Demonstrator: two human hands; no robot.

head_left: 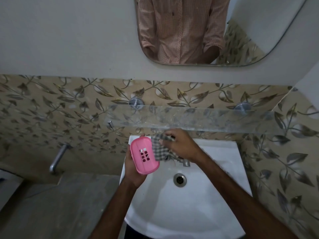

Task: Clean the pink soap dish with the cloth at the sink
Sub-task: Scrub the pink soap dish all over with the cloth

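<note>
pink soap dish (pixel 144 155) held lengthwise, slots facing up

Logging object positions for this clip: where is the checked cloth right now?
In the head view, the checked cloth is bunched in the right hand above the sink's back edge, touching the pink soap dish held in the left hand.

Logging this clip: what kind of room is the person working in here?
Most likely a small household bathroom. A white wall-hung sink with a drain, a mirror above a glass shelf, and leaf-patterned tiles all point that way.
</note>
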